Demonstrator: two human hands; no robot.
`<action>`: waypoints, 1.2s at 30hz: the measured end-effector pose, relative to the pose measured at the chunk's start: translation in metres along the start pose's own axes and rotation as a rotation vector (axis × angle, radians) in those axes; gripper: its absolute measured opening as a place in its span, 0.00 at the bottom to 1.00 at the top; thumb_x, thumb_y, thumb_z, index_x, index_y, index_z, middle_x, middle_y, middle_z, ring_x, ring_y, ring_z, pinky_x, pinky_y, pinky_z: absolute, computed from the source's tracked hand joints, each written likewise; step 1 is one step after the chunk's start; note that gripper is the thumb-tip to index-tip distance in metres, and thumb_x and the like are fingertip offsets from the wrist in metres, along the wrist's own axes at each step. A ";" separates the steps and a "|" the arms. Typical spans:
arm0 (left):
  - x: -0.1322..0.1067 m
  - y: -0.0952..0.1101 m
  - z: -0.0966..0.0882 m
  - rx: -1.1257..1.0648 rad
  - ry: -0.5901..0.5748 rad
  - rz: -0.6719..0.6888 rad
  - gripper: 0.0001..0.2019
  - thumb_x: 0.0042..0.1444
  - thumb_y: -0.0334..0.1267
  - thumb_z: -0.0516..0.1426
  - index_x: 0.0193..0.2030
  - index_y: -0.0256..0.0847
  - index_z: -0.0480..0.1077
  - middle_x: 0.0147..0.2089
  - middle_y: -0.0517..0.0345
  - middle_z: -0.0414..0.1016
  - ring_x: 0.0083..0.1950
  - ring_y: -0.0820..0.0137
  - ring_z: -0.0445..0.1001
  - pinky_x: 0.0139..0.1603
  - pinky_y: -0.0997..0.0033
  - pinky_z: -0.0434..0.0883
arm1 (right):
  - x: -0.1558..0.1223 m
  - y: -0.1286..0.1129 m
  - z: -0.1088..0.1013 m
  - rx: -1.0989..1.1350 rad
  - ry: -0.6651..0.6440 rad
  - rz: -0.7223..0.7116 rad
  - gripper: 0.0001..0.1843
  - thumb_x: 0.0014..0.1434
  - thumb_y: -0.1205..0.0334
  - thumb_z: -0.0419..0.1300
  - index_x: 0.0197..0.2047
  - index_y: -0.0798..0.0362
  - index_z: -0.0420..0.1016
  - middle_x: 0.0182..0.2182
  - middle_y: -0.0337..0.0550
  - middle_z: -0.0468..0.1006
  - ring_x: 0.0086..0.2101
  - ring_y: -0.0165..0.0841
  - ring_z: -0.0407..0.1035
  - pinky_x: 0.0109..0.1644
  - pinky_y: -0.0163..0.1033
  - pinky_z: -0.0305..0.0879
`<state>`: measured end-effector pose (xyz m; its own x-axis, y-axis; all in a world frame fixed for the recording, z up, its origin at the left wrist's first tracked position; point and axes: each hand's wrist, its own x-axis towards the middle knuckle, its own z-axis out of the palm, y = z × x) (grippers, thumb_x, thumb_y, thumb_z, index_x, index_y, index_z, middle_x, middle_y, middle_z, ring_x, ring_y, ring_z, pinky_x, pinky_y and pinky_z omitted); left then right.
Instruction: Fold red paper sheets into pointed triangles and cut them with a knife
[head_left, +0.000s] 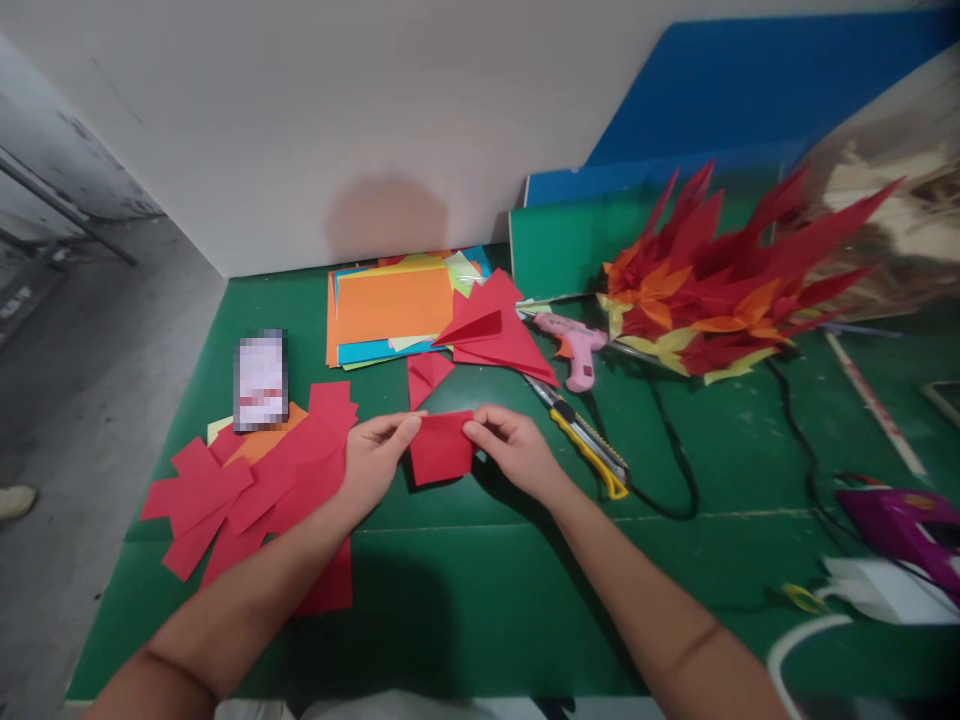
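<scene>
A small square of red paper (442, 452) is held up between my two hands, just above the green table. My left hand (377, 452) pinches its upper left corner between thumb and fingers. At the upper right corner, my right hand (514, 448) grips it the same way. Right behind the square lies a small folded red piece (429, 377). Many loose red paper strips (225, 500) are heaped beside my left forearm. Beyond my right hand rests a yellow utility knife (589, 445), its blade end pointing away from me.
A pink glue gun (576, 345) and its black cord lie behind the knife. Larger folded red paper (495, 330) overlaps a stack of coloured sheets (394, 305). A red and orange paper flame shape (712, 280) stands at right. A phone (260, 380) sits on the left heap.
</scene>
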<state>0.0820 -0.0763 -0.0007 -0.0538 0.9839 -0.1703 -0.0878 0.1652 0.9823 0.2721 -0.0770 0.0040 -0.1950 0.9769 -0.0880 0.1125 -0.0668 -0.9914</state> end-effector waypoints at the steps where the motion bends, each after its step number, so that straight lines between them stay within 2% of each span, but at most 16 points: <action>1: 0.000 0.002 0.001 0.001 -0.018 -0.007 0.16 0.44 0.51 0.66 0.29 0.39 0.79 0.35 0.50 0.82 0.38 0.63 0.79 0.42 0.64 0.76 | 0.000 0.000 -0.001 -0.016 0.011 -0.013 0.22 0.55 0.42 0.59 0.23 0.51 0.64 0.20 0.34 0.63 0.24 0.27 0.57 0.29 0.34 0.56; 5: 0.001 0.008 0.001 0.056 -0.114 -0.010 0.14 0.42 0.49 0.67 0.27 0.39 0.77 0.29 0.54 0.79 0.30 0.69 0.76 0.35 0.70 0.74 | -0.001 0.001 -0.005 -0.063 0.006 -0.067 0.22 0.56 0.43 0.59 0.23 0.51 0.63 0.20 0.34 0.62 0.23 0.27 0.56 0.27 0.34 0.55; 11: 0.000 0.006 0.000 0.233 -0.342 0.043 0.11 0.46 0.45 0.65 0.29 0.38 0.77 0.27 0.55 0.77 0.27 0.71 0.73 0.28 0.74 0.69 | -0.005 0.000 -0.002 -0.254 -0.200 -0.120 0.18 0.60 0.51 0.56 0.23 0.52 0.63 0.20 0.34 0.63 0.24 0.27 0.56 0.29 0.34 0.53; 16: -0.001 0.007 0.002 0.323 -0.415 0.103 0.12 0.49 0.45 0.63 0.25 0.38 0.75 0.23 0.57 0.74 0.23 0.74 0.67 0.23 0.77 0.63 | -0.007 -0.002 0.003 -0.278 -0.269 -0.143 0.19 0.61 0.50 0.55 0.22 0.52 0.62 0.20 0.33 0.62 0.24 0.27 0.56 0.29 0.34 0.52; 19: 0.000 0.009 0.003 0.262 -0.389 0.067 0.15 0.47 0.49 0.64 0.23 0.38 0.74 0.23 0.57 0.74 0.24 0.74 0.67 0.23 0.77 0.63 | -0.006 -0.005 0.004 -0.228 -0.277 -0.132 0.20 0.61 0.48 0.55 0.23 0.52 0.62 0.20 0.34 0.62 0.24 0.27 0.56 0.29 0.33 0.53; 22: 0.004 0.010 0.001 0.170 -0.308 0.000 0.16 0.43 0.50 0.66 0.22 0.38 0.72 0.23 0.58 0.73 0.24 0.74 0.68 0.25 0.76 0.65 | -0.005 -0.007 0.001 -0.171 -0.279 -0.095 0.21 0.60 0.46 0.55 0.22 0.52 0.62 0.19 0.33 0.62 0.23 0.27 0.56 0.28 0.34 0.53; 25: 0.014 0.011 -0.005 0.038 -0.136 -0.053 0.18 0.39 0.50 0.68 0.21 0.38 0.70 0.22 0.62 0.70 0.23 0.77 0.66 0.24 0.78 0.63 | -0.005 -0.006 -0.005 -0.117 -0.301 -0.047 0.21 0.59 0.46 0.57 0.23 0.52 0.65 0.20 0.36 0.68 0.24 0.28 0.62 0.30 0.34 0.58; 28: 0.023 0.013 -0.011 -0.129 0.060 -0.047 0.22 0.36 0.51 0.69 0.20 0.38 0.64 0.21 0.65 0.67 0.22 0.79 0.64 0.25 0.79 0.63 | -0.005 -0.004 -0.010 -0.095 -0.276 -0.042 0.19 0.59 0.47 0.58 0.25 0.52 0.69 0.20 0.38 0.72 0.24 0.30 0.65 0.30 0.35 0.60; 31: 0.025 0.013 -0.010 -0.150 0.078 -0.077 0.22 0.34 0.51 0.69 0.22 0.38 0.64 0.22 0.65 0.68 0.23 0.79 0.65 0.25 0.79 0.64 | -0.004 -0.002 -0.011 -0.128 -0.104 -0.162 0.17 0.61 0.49 0.57 0.27 0.51 0.71 0.23 0.40 0.74 0.25 0.31 0.67 0.31 0.37 0.63; 33: 0.023 0.012 -0.008 -0.120 0.040 -0.091 0.22 0.35 0.52 0.69 0.23 0.38 0.66 0.24 0.64 0.70 0.24 0.78 0.66 0.26 0.79 0.64 | -0.004 -0.002 -0.009 -0.209 0.024 -0.324 0.13 0.60 0.50 0.59 0.34 0.51 0.74 0.31 0.44 0.77 0.33 0.35 0.71 0.38 0.41 0.67; 34: 0.022 0.011 -0.007 -0.106 0.028 -0.088 0.22 0.36 0.52 0.69 0.24 0.38 0.67 0.24 0.63 0.71 0.24 0.78 0.67 0.26 0.79 0.65 | -0.003 -0.002 -0.007 -0.265 0.052 -0.407 0.12 0.59 0.51 0.61 0.39 0.50 0.75 0.37 0.47 0.78 0.39 0.38 0.71 0.44 0.43 0.67; 36: 0.020 0.009 -0.005 -0.085 0.019 -0.067 0.21 0.38 0.53 0.68 0.25 0.38 0.68 0.25 0.63 0.71 0.25 0.77 0.67 0.27 0.78 0.66 | -0.003 -0.003 -0.005 -0.378 0.016 -0.534 0.20 0.55 0.50 0.65 0.49 0.48 0.74 0.48 0.51 0.75 0.49 0.42 0.68 0.53 0.49 0.64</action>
<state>0.0747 -0.0555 0.0042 -0.0638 0.9691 -0.2381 -0.1759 0.2239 0.9586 0.2771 -0.0789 0.0077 -0.3044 0.8590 0.4116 0.3392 0.5015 -0.7959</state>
